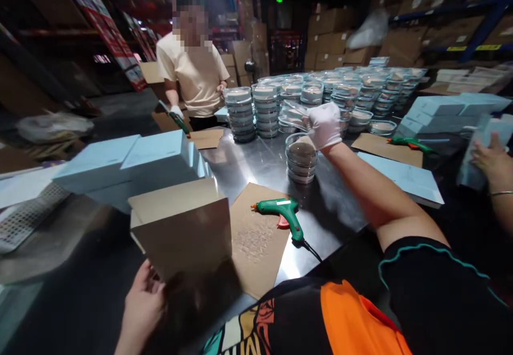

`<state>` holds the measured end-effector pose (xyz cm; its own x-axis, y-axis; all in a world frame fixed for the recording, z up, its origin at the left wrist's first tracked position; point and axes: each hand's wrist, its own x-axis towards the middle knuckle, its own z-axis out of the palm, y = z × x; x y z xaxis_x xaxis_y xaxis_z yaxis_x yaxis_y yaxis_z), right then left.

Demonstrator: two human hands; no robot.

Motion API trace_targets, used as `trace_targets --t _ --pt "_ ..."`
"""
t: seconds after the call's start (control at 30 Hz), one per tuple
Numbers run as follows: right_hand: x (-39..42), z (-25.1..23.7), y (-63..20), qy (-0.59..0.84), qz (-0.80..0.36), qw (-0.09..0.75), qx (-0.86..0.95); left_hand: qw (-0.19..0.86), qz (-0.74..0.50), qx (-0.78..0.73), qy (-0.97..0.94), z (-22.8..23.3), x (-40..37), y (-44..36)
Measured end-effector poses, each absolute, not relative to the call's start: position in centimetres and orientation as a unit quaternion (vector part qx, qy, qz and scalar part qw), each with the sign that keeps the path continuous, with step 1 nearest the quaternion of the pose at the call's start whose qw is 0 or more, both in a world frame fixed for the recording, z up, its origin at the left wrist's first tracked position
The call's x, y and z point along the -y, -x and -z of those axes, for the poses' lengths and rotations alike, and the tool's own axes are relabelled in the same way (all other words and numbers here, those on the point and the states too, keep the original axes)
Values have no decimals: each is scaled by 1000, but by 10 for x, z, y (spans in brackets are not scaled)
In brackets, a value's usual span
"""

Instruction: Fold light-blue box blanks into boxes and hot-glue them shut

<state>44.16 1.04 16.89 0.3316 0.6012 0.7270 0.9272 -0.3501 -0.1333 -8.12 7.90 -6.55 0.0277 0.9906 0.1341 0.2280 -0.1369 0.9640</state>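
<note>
left of the plastic glue gun (276, 206), the left hand (145, 300) clasps a squared cardboard box (184, 232); beyond the gun, the gloved right hand (324, 125) grips a clear plastic piece (294, 110).

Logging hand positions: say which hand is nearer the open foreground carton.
Left. The left hand holds the open carton low down; the right hand is farther, beside stacked clear containers.

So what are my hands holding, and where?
Left hand holds the box by its lower left corner; right hand apparently grips a clear container by its edge.
</note>
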Motion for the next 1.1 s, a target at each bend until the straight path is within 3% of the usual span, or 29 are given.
trace_targets --t 0.17,0.3,0.4,0.63,0.83,1.0,1.1 --pt "33 -180 -354 603 242 352 674 412 -476 -519 -578 75 -76 68" --pt "62 -186 -290 490 114 306 808 432 -463 -498 -592 80 -74 71" --pt "71 -193 -273 445 54 323 834 458 -439 -490 -597 76 -67 71" --pt "85 -212 -277 401 -45 525 749 444 -479 -441 -616 61 -62 52" --pt "86 -207 -270 494 -106 509 697 492 -462 -416 -610 73 -62 56" --pt "70 -205 -287 537 -210 619 533 554 -452 -394 -578 68 -63 59" --pt "70 -202 -289 522 -160 640 541 540 -461 -402 -578 59 -66 57"
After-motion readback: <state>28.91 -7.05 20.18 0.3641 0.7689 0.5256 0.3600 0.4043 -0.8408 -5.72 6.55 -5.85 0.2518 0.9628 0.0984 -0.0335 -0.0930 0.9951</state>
